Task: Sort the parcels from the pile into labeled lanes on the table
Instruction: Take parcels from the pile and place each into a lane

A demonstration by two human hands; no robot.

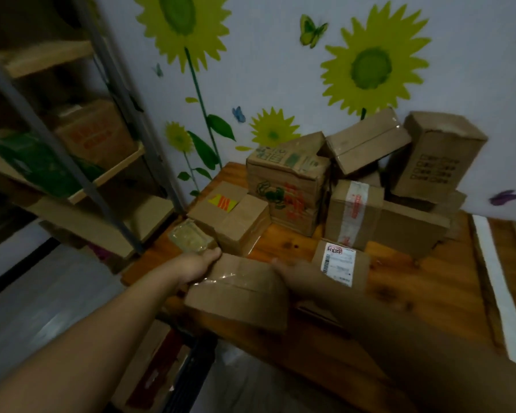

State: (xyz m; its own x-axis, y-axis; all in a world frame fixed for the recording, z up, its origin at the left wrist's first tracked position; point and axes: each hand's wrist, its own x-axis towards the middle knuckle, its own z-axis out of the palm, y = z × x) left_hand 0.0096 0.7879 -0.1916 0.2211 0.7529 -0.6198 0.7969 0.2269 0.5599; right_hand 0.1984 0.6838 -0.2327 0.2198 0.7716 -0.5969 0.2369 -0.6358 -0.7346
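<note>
One taped brown parcel (239, 290) sits at the near left edge of the wooden table (414, 293), held between both hands. The left hand (198, 265) grips its far left corner. The right hand (298, 275) lies against its right side, too blurred to tell whether it grips or only presses. Just right of that hand is a parcel with a white label (340, 263). Farther back stands the pile of boxes (355, 180), and a shelf (72, 162) is on the far left.
</note>
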